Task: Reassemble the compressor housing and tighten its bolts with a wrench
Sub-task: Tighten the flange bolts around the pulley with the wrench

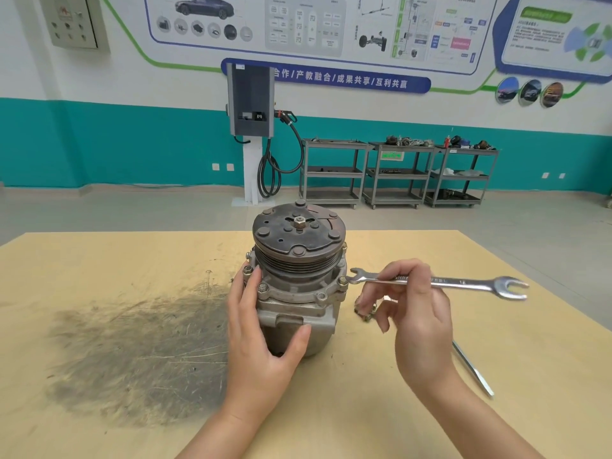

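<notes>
Grey cast-metal compressor housing (294,306) stands upright mid-counter (99,260), left hand (261,332) gripping its side. Right hand (407,309) pinches a silver open-ended wrench (440,283) at the flange bolt (342,281); seating it fully first should prevent slipping.

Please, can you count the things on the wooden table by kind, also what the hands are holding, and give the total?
Compressor, gripped by the left hand: 1
Wrench, held by the right hand, its jaw at a flange bolt: 1
Metal tool lying beside the right wrist, kind unclear: 1
Total: 3
</notes>
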Demonstrator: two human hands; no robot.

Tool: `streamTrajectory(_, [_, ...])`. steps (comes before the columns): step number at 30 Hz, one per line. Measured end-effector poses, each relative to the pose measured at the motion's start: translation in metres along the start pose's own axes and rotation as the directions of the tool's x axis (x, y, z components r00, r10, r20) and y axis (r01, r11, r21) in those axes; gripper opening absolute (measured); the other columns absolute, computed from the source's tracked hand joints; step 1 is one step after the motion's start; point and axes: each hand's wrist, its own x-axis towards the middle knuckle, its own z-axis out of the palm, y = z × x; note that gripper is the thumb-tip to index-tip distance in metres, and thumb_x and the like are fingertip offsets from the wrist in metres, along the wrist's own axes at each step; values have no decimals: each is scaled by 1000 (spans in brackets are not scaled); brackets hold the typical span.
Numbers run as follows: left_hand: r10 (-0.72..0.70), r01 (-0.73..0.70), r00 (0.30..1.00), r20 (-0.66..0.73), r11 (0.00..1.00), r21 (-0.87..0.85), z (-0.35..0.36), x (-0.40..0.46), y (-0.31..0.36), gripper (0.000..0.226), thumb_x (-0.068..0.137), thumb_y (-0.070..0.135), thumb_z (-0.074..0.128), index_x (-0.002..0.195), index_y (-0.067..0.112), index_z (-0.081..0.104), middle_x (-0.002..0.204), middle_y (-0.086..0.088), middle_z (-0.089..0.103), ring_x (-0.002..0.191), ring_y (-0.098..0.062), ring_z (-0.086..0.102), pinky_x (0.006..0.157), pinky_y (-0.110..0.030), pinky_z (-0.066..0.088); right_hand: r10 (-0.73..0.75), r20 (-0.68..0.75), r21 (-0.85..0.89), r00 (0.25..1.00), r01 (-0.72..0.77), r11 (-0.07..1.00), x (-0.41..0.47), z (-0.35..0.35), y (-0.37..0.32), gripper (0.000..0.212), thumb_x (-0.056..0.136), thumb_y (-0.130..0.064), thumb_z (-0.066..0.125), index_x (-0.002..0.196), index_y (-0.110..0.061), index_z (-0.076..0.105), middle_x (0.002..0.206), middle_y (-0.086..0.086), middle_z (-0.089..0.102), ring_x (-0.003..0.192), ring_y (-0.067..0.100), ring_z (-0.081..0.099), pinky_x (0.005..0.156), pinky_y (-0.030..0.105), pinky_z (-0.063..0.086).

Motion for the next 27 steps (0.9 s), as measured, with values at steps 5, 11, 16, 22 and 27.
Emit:
streamTrajectory(5, [-1, 1, 1000, -5, 1000, 2, 0, 0, 0, 85, 76, 59, 62, 144, 67, 11, 152, 45, 4, 147, 13, 6, 112, -23, 16, 309, 98, 185, 946, -322, 928, 14, -12, 10, 46, 93, -50, 34, 90, -9, 54, 64, 19, 63, 52, 24, 55, 41, 22, 32])
streamTrajectory(11, [-5, 5, 1000, -4, 1000, 2, 0, 0, 0, 85, 76, 59, 61, 144, 66, 11, 152, 45, 4, 146, 13, 7, 113, -26, 17, 473, 187, 323, 861, -509, 798, 20, -18, 17, 41, 91, -48, 37, 92, -10, 52, 62, 16, 60, 52, 21, 52, 40, 22, 30])
streamTrajectory(16, [-6, 6, 1000, -6, 1000, 1, 0, 0, 0, 85, 77, 58, 62, 145, 66, 11, 153, 44, 5, 147, 11, 8, 113, -25, 17, 454, 206, 294, 867, -497, 816, 21, -21, 20, 40, 92, -48, 38, 89, -12, 56, 64, 16, 61, 54, 21, 53, 43, 23, 30])
streamTrajectory(22, [-5, 5, 1000, -3, 1000, -3, 0, 0, 1, 85, 76, 58, 61, 144, 67, 11, 151, 46, 4, 146, 13, 7, 112, -24, 17, 455, 217, 316, 864, -503, 804, 22, -22, 22, 39, 94, -45, 38, 87, -12, 57, 64, 16, 61, 53, 20, 54, 42, 22, 32])
streamTrajectory(27, [-15, 15, 1000, 5, 1000, -8, 0, 0, 1, 85, 75, 60, 61, 143, 69, 11, 151, 47, 3, 146, 13, 6, 112, -23, 16, 425, 212, 301, 880, -472, 829, 22, -21, 20, 42, 94, -46, 38, 79, -18, 65, 65, 15, 62, 55, 19, 55, 43, 22, 32])
